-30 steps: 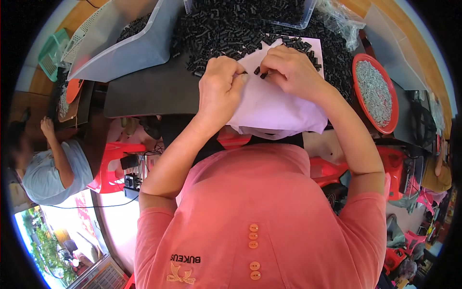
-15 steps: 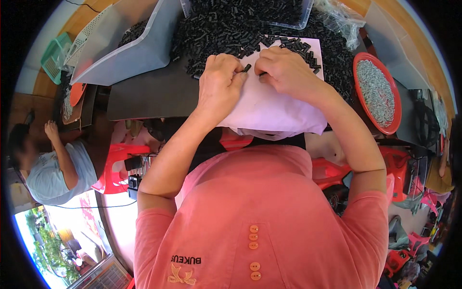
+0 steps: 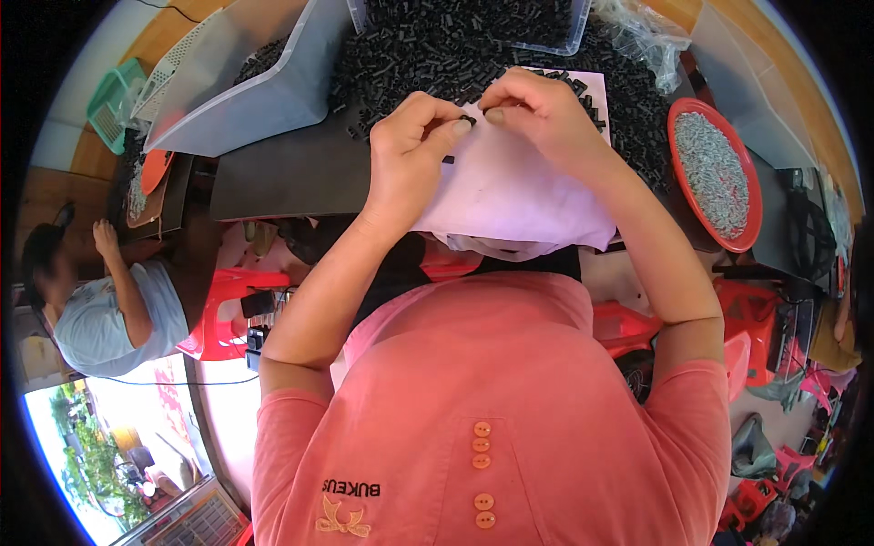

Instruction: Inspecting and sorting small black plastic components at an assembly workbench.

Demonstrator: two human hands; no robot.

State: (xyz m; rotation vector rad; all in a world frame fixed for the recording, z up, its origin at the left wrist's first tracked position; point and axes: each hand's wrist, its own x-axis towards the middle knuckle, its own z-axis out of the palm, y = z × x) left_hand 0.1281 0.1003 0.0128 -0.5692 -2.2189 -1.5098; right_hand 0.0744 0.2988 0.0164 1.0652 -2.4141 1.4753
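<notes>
Both hands meet over a white sheet [image 3: 510, 196] on the dark bench [image 3: 282, 173]. Left hand [image 3: 410, 146] has thumb and forefinger pinched together on a small black part [image 3: 467, 119]. Right hand [image 3: 537, 109] touches it from the other side, fingers curled close around the same part; fingertips nearly meet the left ones. A second black bit [image 3: 448, 160] lies on the sheet just below the left thumb. Sheet drapes over the bench edge toward the person.

Behind the hands, a big heap of black parts [image 3: 437, 45] spreads across the bench, some spilling onto the sheet's far edge. Clear tub [image 3: 579, 36] sits in the heap at top. Grey scoop-shaped bin [image 3: 246, 91] at left, holding more black parts. Round red tray [image 3: 715, 173] at right, filled with small grey metal pieces. Crumpled clear bag [image 3: 646, 32] top right. Green basket [image 3: 109, 100] far left. Another person in a light shirt [image 3: 109, 318] sits at lower left beside a red stool [image 3: 223, 314].
</notes>
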